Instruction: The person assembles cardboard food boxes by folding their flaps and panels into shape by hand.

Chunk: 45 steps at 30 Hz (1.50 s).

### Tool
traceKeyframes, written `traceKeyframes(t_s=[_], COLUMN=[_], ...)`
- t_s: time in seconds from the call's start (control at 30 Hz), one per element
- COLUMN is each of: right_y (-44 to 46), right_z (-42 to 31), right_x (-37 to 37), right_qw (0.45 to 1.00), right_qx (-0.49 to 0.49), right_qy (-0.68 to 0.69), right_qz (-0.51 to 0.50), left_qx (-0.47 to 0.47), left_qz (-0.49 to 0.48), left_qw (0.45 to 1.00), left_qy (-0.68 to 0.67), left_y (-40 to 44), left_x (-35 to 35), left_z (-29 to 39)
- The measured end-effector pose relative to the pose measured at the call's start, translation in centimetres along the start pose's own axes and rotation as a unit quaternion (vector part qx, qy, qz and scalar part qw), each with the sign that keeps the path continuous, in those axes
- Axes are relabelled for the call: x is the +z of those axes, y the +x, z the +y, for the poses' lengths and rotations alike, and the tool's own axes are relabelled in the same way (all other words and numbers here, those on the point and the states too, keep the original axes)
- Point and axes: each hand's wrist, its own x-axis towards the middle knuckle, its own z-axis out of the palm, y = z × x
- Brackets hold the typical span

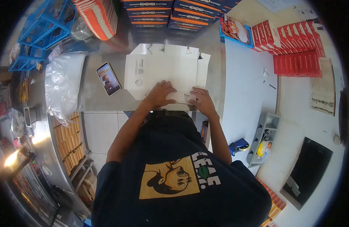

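A white cardboard box blank [165, 70] lies unfolded on the metal counter, with small dark print on its left side and cut slots along its edges. My left hand [160, 93] rests on the near part of the cardboard, fingers apart and thumb stretched along the near edge. At the near right corner, my right hand [202, 100] has bent fingers around a flap beside a slot. Its thumb points toward my left hand. Left of the cardboard lies a phone [109, 78] with its screen lit.
Clear plastic bags [64, 81] lie at the counter's left. Stacked dark blue printed boxes [150, 13] and orange-striped cartons [97, 17] stand at the back. Red boxes [297, 63] line the right side, near a blue tray [237, 32]. A tape dispenser [239, 146] sits lower right.
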Motion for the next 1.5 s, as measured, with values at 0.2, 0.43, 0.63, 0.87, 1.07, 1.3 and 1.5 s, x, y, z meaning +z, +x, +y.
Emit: traceKeyframes(t_s=[0.2, 0.43, 0.63, 0.87, 1.07, 1.3, 1.5], right_y=[0.2, 0.7, 0.9, 2.1, 3.3, 3.3, 2.9], right_z=[-1.0, -0.1, 0.1, 1.0, 0.7, -1.4, -1.2], right_x=[-1.1, -0.2, -1.0, -0.8, -0.1, -1.7, -3.2], right_qw=[0.998, 0.999, 0.999, 0.997, 0.992, 0.964, 0.958], right_qx=[-0.037, -0.038, -0.043, -0.033, 0.002, 0.106, 0.052], right_qy=[-0.049, 0.012, 0.0, 0.068, 0.101, 0.23, 0.274], right_qz=[-0.022, -0.024, -0.015, 0.012, 0.081, 0.088, 0.066], left_qx=[0.009, -0.001, -0.003, 0.008, 0.005, 0.043, 0.022], left_qz=[0.028, 0.041, 0.041, 0.034, 0.055, 0.099, 0.14], left_qw=[0.999, 0.998, 0.998, 0.999, 0.997, 0.994, 0.986], left_qy=[-0.013, 0.038, 0.052, 0.035, 0.061, -0.007, -0.084], left_y=[0.2, 0.1, 0.1, 0.3, 0.8, 0.3, 1.6], left_x=[0.3, 0.9, 1.2, 1.0, 3.0, -0.8, -0.4], left_z=[-0.3, 0.2, 0.3, 0.3, -0.9, 1.2, 0.7])
